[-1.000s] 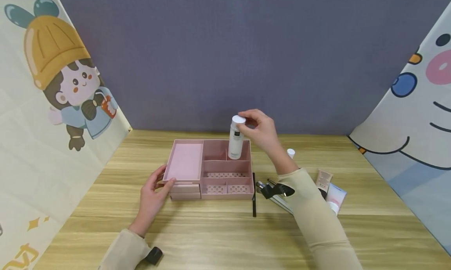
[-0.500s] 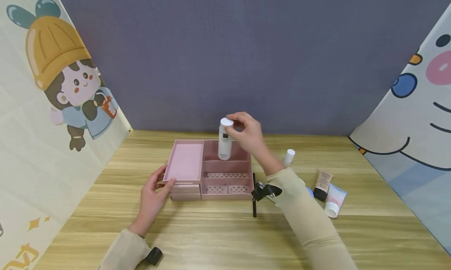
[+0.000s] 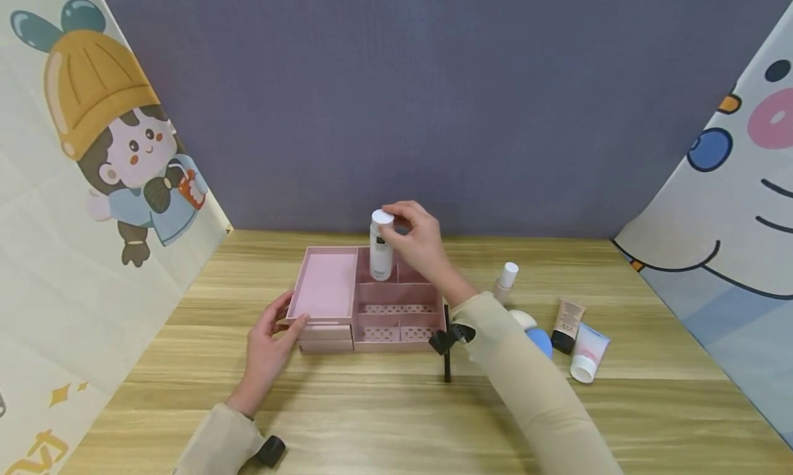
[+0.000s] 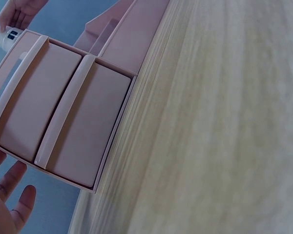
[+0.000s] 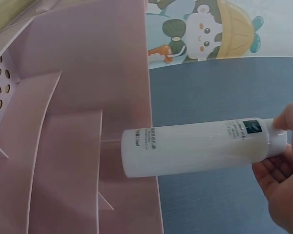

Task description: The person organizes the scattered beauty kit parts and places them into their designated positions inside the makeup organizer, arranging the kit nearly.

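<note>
My right hand point(image 3: 421, 241) pinches a white bottle point(image 3: 381, 255) by its cap, fingers on one side and thumb on the other. The bottle is upright over the back left compartment of a pink desktop organizer point(image 3: 401, 346). In the right wrist view, the bottle point(image 5: 195, 148) has its base overlapping the back compartments, close to a low divider. My left hand point(image 3: 269, 341) holds the organizer's front left corner, thumb on the tray rim and fingers along the side. In the left wrist view, some fingers point(image 4: 14, 178) are spread beside the drawers point(image 4: 88, 126).
Right of the organizer lie a black pencil-like stick point(image 3: 447, 358), a small bottle with a white cap point(image 3: 506, 279), a blue round item point(image 3: 540, 341), a beige tube point(image 3: 566, 323) and a pale tube point(image 3: 590, 354). My right sleeve point(image 3: 526, 385) crosses in front of that area.
My right hand has carried the white bottle leftward, from the back right compartment to over the back left one. More items beside the right sleeve have come into view. The left hand stays put.
</note>
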Available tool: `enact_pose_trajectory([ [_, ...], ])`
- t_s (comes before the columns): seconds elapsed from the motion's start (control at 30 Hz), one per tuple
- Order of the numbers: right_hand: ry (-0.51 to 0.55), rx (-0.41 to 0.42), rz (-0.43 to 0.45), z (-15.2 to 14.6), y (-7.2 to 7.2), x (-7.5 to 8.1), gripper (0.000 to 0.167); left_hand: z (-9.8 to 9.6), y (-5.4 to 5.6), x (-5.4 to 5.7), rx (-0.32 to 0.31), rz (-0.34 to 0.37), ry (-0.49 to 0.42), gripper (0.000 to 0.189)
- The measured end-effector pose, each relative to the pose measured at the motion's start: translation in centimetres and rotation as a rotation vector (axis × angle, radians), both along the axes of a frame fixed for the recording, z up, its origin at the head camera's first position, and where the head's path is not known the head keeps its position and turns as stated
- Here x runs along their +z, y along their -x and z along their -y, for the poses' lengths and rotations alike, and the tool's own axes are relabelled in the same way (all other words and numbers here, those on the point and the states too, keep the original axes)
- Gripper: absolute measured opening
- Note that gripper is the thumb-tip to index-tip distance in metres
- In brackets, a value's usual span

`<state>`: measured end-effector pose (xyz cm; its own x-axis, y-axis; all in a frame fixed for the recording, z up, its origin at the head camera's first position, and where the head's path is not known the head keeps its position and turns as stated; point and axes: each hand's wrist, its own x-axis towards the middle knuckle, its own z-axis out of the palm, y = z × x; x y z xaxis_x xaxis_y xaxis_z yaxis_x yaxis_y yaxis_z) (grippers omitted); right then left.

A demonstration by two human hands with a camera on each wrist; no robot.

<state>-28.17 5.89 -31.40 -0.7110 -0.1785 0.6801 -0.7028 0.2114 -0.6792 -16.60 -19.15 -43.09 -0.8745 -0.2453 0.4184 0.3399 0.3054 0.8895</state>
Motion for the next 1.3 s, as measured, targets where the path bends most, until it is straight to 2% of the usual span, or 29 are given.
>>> enact_pose_trajectory([
  [0.17, -0.004, -0.025, 0.003, 0.6, 0.5, -0.4, 0.029, 0.0, 0.1, 0.0, 0.002, -0.011, -0.011, 0.053],
  [0.43, 0.012, -0.047, -0.015, 1.6, 1.2, -1.8, 0.029, 0.0, 0.0, 0.0, 0.006, -0.022, -0.006, 0.052],
  [0.7, -0.013, -0.068, -0.026, 2.3, 1.2, -3.5, 0.028, -0.1, 0.0, -0.1, 0.009, -0.039, -0.004, 0.052],
  [0.93, 0.01, -0.004, 0.067, 2.5, 0.9, -4.9, 0.028, -0.1, 0.0, -0.1, 0.008, -0.036, -0.01, 0.053],
  [1.3, -0.068, -0.03, 0.133, 2.2, 0.8, -6.4, 0.03, -0.2, 0.0, 0.0, 0.011, -0.024, -0.014, 0.052],
])
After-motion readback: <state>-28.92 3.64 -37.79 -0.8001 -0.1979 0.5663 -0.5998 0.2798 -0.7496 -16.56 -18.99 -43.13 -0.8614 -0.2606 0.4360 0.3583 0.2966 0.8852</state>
